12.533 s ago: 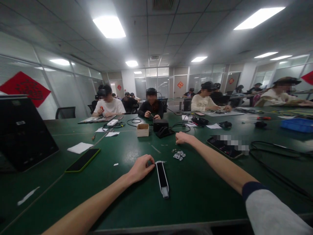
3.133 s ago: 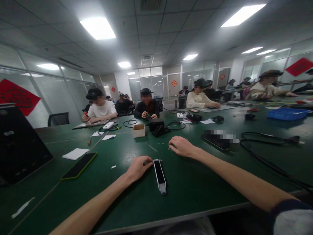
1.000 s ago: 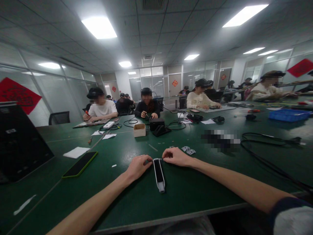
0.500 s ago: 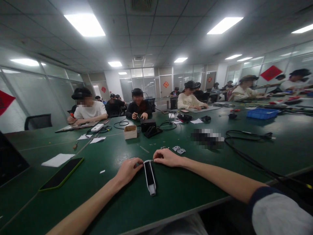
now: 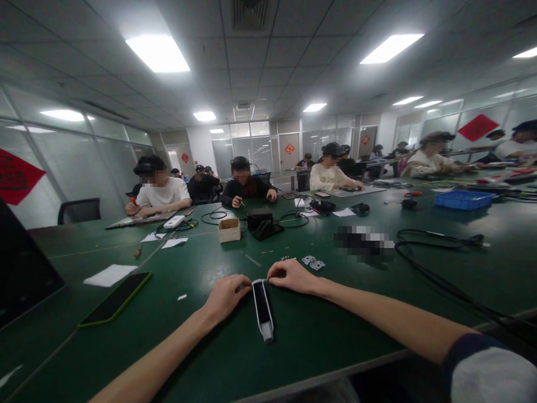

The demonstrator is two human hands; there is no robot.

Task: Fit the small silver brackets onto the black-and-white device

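Observation:
A long, narrow white casing (image 5: 263,308) with a dark inside lies on the green table, its far end between my hands. My left hand (image 5: 226,294) is closed, thumb and forefinger pinched at the casing's far left corner. My right hand (image 5: 293,276) is closed too, its fingertips pinching something tiny at the far right corner that I cannot make out. Just beyond the right fingers lie several tiny metal bits (image 5: 286,258). Flat grey metal plates (image 5: 314,262) rest beside the right hand.
To the left are a green-edged phone (image 5: 116,299) and white paper (image 5: 109,275). A small cardboard box (image 5: 229,230) stands ahead. Black cables (image 5: 428,268) and a blue tray (image 5: 464,200) are at right. Several co-workers sit around the tables.
The whole view has shifted slightly, so things appear a little further right and lower. Both hands stay at the casing's far end. A co-worker's hand opposite has moved outward from the black box.

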